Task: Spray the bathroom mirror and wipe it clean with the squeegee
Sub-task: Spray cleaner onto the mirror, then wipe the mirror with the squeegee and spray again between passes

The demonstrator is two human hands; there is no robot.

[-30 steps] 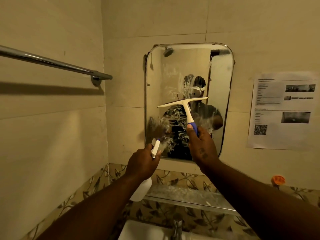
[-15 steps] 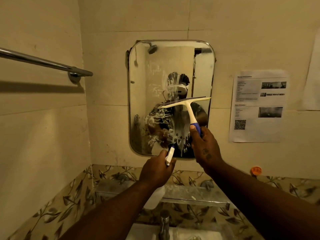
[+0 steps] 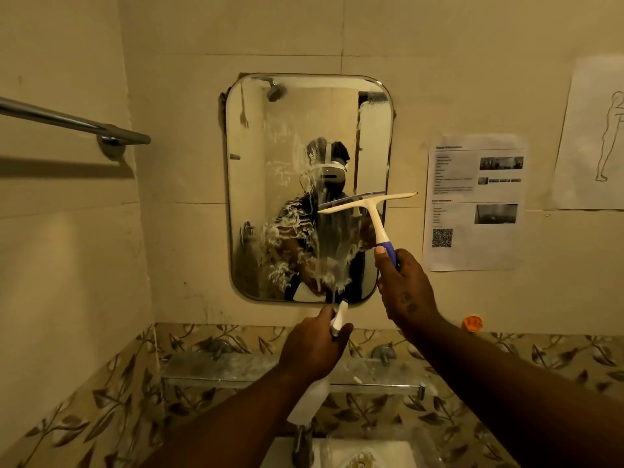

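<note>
Past the mirror's [image 3: 270, 130] right edge, squeegee [image 3: 369, 206] blade overhangs.

Not much was legible here. Right of the right hand [image 3: 403, 292], a printed sheet [image 3: 474, 201] was taped to the wall, carrying a bold heading too blurred to read, lines of small text equally unreadable, a few dark photos and a QR code [image 3: 442, 237] at its lower left (a pattern only, no words). Farther right, at the frame's edge, a second sheet [image 3: 594, 133] bore only an outline figure, no lettering. Nothing else carried readable text.
</note>
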